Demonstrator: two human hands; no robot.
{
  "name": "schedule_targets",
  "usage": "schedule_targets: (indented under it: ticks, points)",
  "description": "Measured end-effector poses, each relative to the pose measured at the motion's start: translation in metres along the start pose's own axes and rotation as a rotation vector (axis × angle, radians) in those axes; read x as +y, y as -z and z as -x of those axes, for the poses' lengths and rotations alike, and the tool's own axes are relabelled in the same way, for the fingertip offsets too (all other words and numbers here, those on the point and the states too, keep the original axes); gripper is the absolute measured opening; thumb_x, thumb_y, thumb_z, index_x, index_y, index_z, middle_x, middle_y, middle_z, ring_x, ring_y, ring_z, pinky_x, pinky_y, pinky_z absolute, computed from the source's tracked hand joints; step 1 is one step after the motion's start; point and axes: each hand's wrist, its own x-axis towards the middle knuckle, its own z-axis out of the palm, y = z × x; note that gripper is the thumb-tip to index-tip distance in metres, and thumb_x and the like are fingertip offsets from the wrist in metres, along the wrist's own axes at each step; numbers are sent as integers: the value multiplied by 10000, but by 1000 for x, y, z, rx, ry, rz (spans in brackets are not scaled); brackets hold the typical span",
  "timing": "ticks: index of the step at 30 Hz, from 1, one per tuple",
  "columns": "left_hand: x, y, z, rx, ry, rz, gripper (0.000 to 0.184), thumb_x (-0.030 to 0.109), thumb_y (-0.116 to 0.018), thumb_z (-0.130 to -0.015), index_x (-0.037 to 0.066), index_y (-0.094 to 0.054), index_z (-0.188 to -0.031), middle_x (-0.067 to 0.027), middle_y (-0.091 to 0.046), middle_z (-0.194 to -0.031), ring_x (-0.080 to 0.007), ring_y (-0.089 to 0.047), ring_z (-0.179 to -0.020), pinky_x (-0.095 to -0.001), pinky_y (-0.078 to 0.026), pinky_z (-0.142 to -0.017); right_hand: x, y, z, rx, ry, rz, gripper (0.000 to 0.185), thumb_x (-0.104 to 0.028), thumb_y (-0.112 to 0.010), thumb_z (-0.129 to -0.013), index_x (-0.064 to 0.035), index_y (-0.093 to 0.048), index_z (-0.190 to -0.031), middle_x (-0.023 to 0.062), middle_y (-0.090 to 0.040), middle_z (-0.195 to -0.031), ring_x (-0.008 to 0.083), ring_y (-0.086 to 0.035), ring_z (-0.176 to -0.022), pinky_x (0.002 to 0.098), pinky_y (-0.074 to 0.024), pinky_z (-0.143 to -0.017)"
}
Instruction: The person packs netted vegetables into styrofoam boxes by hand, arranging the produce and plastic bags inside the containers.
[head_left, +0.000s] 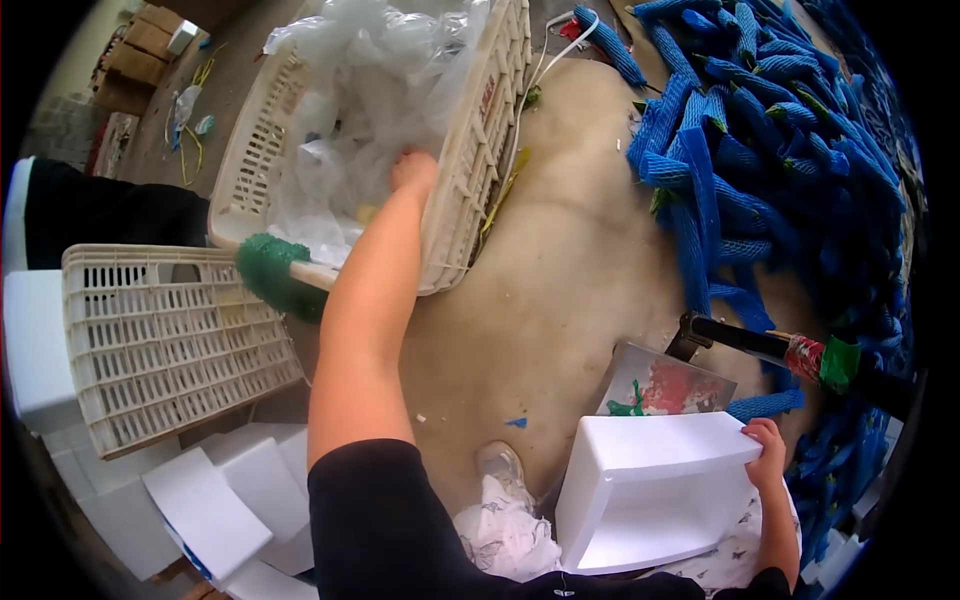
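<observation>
My left hand (413,172) reaches into a large cream plastic crate (478,160), against a heap of clear plastic bags (340,75). Its fingers are mostly hidden from this angle, so whether they grip the plastic does not show. Down at the lower right, my right hand (767,455) is closed on the upper right edge of a white foam box (640,447). The box is tilted with its hollow side toward me, over my lap, and its visible inside holds nothing.
A metal scale platform (665,382) with a dark post (740,338) stands beyond the foam box. Blue-netted produce (740,150) is piled along the right. At left are a slatted crate (175,340), green netting (275,275), stacked white foam pieces (215,510) and another person's dark-clothed leg (120,215).
</observation>
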Motion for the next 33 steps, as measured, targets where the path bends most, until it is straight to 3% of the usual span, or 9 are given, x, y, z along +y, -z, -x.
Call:
schedule_targets:
  ticks: [7, 9, 13, 16, 20, 23, 27, 30, 33]
  points:
    - [5, 23, -1, 206, 63, 432, 734, 420, -740, -664, -68, -520, -1165, -216, -622, -1134, -308, -625, -1046, -400, -510, -840, -7, 1, 5, 99, -97, -23, 475, 195, -642, -487, -57, -644, -889, 133, -583, -1082, 349, -574, -1020, 345, -481, -873]
    - [-15, 36, 13, -121, 224, 779, 824, 443, -800, -549, -54, -545, -1155, -176, -622, -1114, -264, -623, -980, -371, -490, -826, -4, 0, 4, 81, -111, -10, 487, 191, -646, -482, -61, -650, -899, 128, -583, -1095, 347, -578, -1025, 339, -489, -863]
    - [-50, 81, 112, -135, 251, 887, 765, 365, -811, -559, -57, -559, -1145, -134, -621, -1074, -225, -598, -934, -339, -471, -807, 7, 6, -6, 6, -5, -6, 443, 142, -656, -503, -51, -657, -902, 129, -598, -1053, 333, -599, -988, 337, -502, -834]
    - [-79, 107, 191, 105, -29, 1231, 634, 236, -795, -665, -61, -548, -1167, -139, -613, -1096, -220, -591, -971, -309, -470, -821, 12, 14, -20, -60, 87, -5, 394, 96, -650, -538, -48, -660, -905, 136, -623, -991, 338, -620, -916, 342, -507, -815]
    - [-73, 160, 327, 478, -171, 1055, 858, 67, -800, -624, -124, -364, -1337, -179, -560, -1216, -223, -552, -1082, -300, -432, -940, 12, 19, -29, -141, 29, 43, 439, 91, -658, -572, -51, -648, -988, 118, -646, -989, 302, -624, -974, 327, -515, -834]
    - [-40, 164, 458, 474, -286, 679, 737, 21, -794, -587, -11, -475, -1251, -150, -640, -1101, -256, -629, -965, -371, -504, -847, 24, 23, -25, -237, 229, -15, 474, -50, -673, -635, -63, -629, -1106, 152, -645, -1070, 326, -604, -1025, 373, -489, -903]
    - [71, 85, 559, 98, -565, 948, 769, 34, -794, -524, 24, -524, -1244, -120, -624, -1147, -223, -606, -1041, -342, -458, -925, 21, 6, -15, -278, 405, 67, 400, -196, -698, -722, -134, -616, -1109, 136, -644, -1043, 353, -613, -954, 449, -495, -808]
    - [133, -8, 558, -427, -482, 447, 817, 162, -817, -531, -2, -503, -1268, -165, -621, -1141, -270, -602, -1059, -331, -467, -913, 27, -15, -29, -244, 479, 73, 275, -149, -610, -754, -121, -626, -1027, 146, -661, -957, 364, -627, -916, 471, -503, -761]
    - [130, -142, 521, -715, -509, 287, 939, 296, -813, -562, -47, -422, -1343, -241, -517, -1293, -333, -490, -1224, -366, -395, -1019, 28, -9, -28, -157, 452, 56, 229, -113, -581, -759, -100, -641, -979, 150, -668, -929, 357, -642, -888, 452, -519, -745]
